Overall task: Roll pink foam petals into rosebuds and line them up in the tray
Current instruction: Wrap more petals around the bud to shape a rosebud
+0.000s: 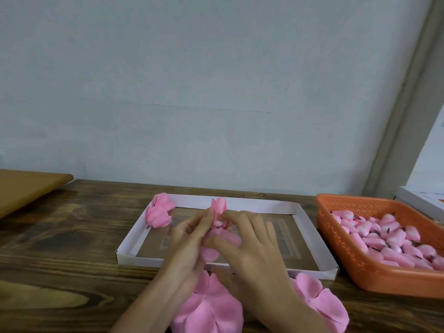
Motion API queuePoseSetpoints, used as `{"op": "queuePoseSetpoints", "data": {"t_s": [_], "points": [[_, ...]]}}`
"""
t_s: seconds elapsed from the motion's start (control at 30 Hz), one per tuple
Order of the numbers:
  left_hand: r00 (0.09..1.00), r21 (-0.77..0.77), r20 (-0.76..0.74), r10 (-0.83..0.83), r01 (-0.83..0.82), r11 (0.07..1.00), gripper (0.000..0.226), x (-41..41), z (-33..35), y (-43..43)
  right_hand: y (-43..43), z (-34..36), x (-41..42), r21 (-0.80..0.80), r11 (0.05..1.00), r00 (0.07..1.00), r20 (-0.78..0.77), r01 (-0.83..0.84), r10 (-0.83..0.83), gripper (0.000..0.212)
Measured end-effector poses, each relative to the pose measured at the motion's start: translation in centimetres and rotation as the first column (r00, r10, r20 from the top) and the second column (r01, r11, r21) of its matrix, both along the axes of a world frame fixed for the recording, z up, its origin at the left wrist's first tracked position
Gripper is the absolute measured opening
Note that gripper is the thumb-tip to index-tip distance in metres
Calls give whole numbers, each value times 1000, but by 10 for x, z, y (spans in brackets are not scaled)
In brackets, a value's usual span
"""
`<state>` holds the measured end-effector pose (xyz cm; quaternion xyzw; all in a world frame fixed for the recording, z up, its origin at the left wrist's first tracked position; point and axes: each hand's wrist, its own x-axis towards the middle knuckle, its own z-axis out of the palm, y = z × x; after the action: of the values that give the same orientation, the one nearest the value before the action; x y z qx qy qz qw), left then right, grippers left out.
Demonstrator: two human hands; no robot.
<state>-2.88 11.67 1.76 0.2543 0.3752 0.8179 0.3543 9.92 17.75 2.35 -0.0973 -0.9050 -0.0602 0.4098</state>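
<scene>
Dark wooden worktop (72,236) under a pale blue-grey wall (216,92). Left hand (189,239) and right hand (249,246) close together above a white tray (252,203), fingers of both curled and pinching one half-rolled rosebud (219,207), tip poking up past the fingertips. Beyond the left hand, towards its outer side, two finished rosebuds (159,210) in the tray's corner. Under both wrists, flat petals (211,308) on the worktop. Well out from the right hand, an orange basket (336,239) full of pink foam pieces (384,239).
</scene>
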Motion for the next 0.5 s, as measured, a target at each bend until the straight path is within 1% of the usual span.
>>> {"op": "queuePoseSetpoints", "data": {"t_s": [0.1, 0.2, 0.33, 0.4, 0.5], "points": [[1000, 0, 4, -29, 29, 1000, 27, 3, 0, -1, -2, -2, -3, 23, 1000, 997, -80, 22, -20, 29], [1000, 5, 4, -29, 29, 1000, 24, 3, 0, -1, -2, -4, -5, 43, 998, 987, -157, 38, -30, 21], [999, -2, 22, -28, 28, 1000, 26, 0, -1, 0, 6, -6, -6, 25, 1000, 979, -203, -13, 18, 16], [999, 2, 26, -32, 32, 999, 28, -3, -1, 1, 10, -5, -4, -44, 996, 974, -219, -73, 62, 10], [999, 7, 43, -17, 17, 1000, 33, -6, -3, 2, 15, -3, -2, -202, 962, 963, -237, -181, 132, 10]]}}
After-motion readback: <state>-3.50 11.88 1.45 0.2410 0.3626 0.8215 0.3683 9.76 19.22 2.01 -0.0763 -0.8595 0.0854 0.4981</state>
